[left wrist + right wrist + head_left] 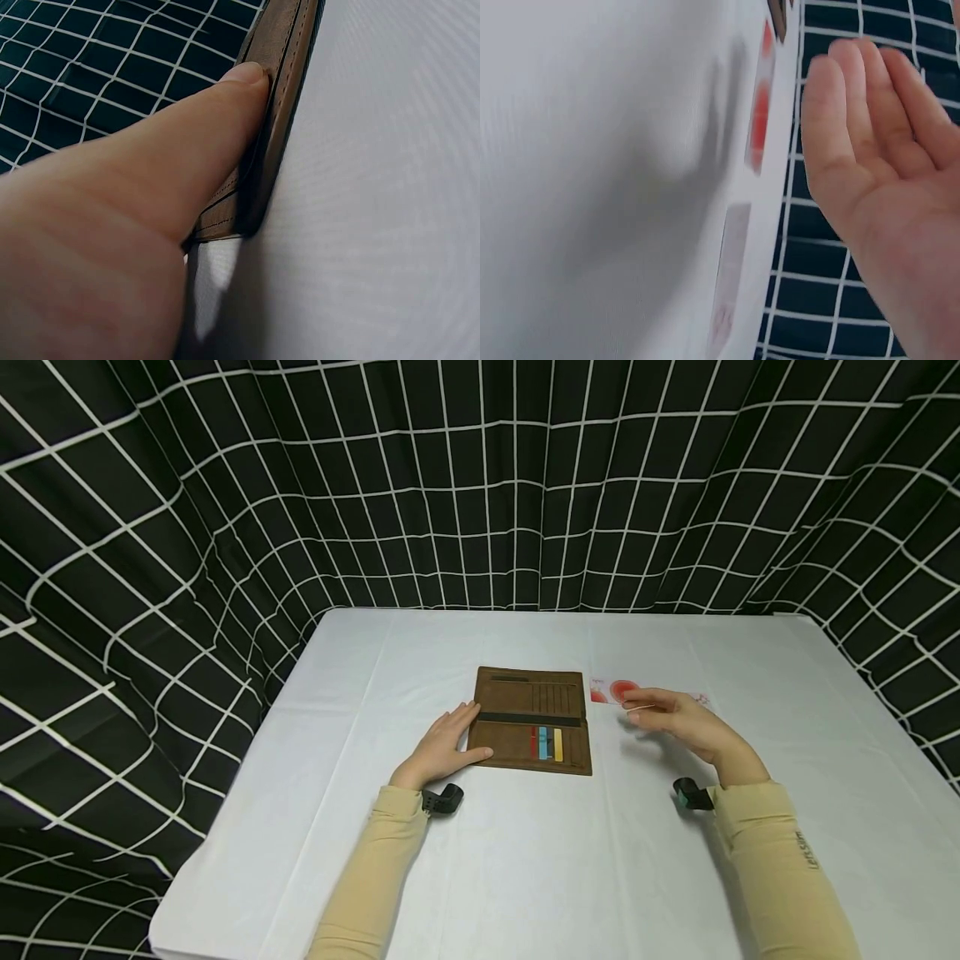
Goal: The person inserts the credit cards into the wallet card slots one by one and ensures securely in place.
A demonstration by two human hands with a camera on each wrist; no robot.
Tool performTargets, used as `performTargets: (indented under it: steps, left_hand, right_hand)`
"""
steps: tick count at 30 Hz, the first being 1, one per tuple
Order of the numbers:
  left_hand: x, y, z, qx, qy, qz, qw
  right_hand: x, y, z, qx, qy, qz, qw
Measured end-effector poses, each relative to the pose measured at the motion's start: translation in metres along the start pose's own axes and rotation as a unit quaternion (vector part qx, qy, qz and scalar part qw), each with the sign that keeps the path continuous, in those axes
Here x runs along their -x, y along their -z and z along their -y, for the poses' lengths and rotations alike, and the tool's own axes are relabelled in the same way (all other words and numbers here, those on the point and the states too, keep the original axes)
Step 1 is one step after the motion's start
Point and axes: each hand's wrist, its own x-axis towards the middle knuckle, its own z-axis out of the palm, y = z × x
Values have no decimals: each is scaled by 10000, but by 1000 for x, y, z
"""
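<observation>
A brown bifold wallet (pixel 498 742) lies spread on the white table, with several coloured cards (pixel 557 745) in slots of its near half. My left hand (pixel 442 747) rests at the wallet's left edge, fingers straight and thumb on its near half. In the left wrist view the thumb presses the stitched leather edge (pixel 289 90). My right hand (pixel 678 720) hovers over the table right of the wallet, fingers loosely extended. Beneath and beyond it lies a red and white card (pixel 622 690), partly covered by the fingers. Another pale card (pixel 731 255) lies beside it, mostly hidden behind the hand in the head view.
White cloth covers the table (pixel 525 877). Black curtains with a white grid (pixel 510 493) hang behind it and along both sides. Each wrist wears a small dark camera, one at the left cuff (pixel 444 799) and one at the right (pixel 690 793).
</observation>
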Motion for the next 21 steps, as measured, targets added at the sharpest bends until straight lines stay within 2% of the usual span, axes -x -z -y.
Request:
performTargets:
  steps: [7, 12, 21]
  left_hand:
    - [0, 0, 0, 13, -34, -40, 10000]
    - [1, 0, 0, -7, -65, -69, 10000]
    - [1, 1, -1, 0, -38, -13, 10000]
  right_hand:
    - [4, 19, -6, -262, -89, -646, 9975]
    - [4, 32, -16, -392, -11, -924, 9949]
    - [8, 50, -21, -159, 50, -1447, 9893]
